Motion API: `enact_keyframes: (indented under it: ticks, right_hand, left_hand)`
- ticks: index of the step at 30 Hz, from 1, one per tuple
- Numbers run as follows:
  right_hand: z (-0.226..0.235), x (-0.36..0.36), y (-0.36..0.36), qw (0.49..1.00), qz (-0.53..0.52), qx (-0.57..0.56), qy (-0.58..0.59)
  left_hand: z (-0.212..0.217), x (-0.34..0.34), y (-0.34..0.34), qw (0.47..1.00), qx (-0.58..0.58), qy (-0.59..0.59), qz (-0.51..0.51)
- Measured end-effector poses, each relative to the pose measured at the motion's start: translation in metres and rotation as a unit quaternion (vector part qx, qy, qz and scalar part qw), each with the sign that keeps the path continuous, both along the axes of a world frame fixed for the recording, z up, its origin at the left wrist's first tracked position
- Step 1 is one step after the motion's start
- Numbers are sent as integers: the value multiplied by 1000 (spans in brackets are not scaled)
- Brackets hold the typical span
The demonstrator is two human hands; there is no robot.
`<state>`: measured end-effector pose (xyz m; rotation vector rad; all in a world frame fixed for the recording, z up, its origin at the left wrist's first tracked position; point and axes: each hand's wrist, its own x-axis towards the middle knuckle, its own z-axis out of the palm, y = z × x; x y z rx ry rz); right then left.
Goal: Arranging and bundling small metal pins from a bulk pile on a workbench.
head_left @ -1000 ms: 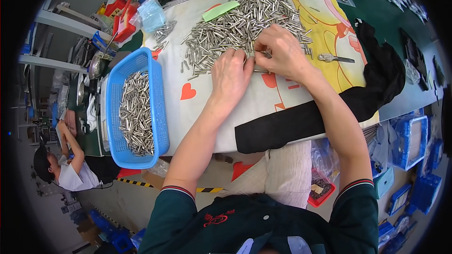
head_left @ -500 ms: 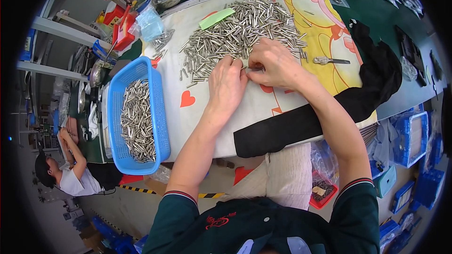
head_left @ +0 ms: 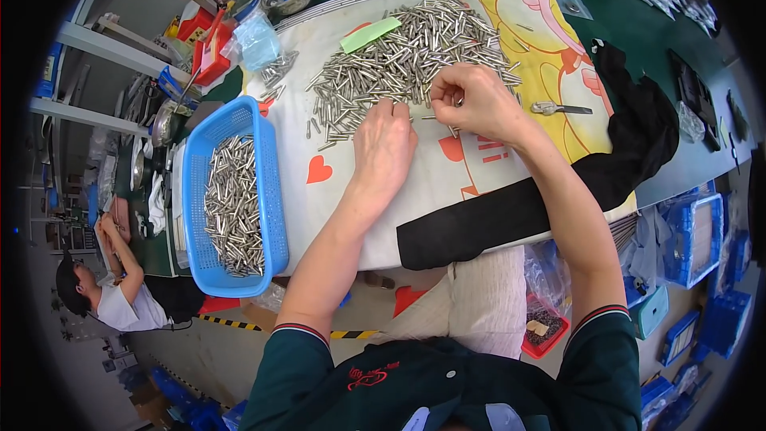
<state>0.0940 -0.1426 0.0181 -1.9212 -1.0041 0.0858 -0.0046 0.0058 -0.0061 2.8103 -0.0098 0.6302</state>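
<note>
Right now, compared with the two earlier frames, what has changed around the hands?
The right hand has drawn off toward the person's right, opening a gap from the left hand; earlier their fingertips met or nearly did. Whether either took or let go of a piece is too small to tell. The pile of metal pins, green slip, blue basket and black cloth look unchanged.

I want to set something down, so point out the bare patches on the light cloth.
Bare light cloth shows between the left forearm and the black fabric, and around the red heart, between the blue basket and that forearm. It is crowded beyond the fingers, where metal pins lie heaped.
</note>
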Motion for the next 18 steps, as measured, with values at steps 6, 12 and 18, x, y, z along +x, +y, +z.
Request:
enact_keyframes:
  ticks: [6,12,18]
  right_hand:
    - [-13,3,1,985,42,-87,-145]
    - [-19,-9,6,962,15,-117,-246]
    - [-21,-15,13,931,20,-145,-335]
  left_hand:
    - [1,-4,-1,1000,1,2,-1]
    - [0,-5,-2,1000,-3,0,-2]
    - [-2,-2,-2,1000,-5,-6,-6]
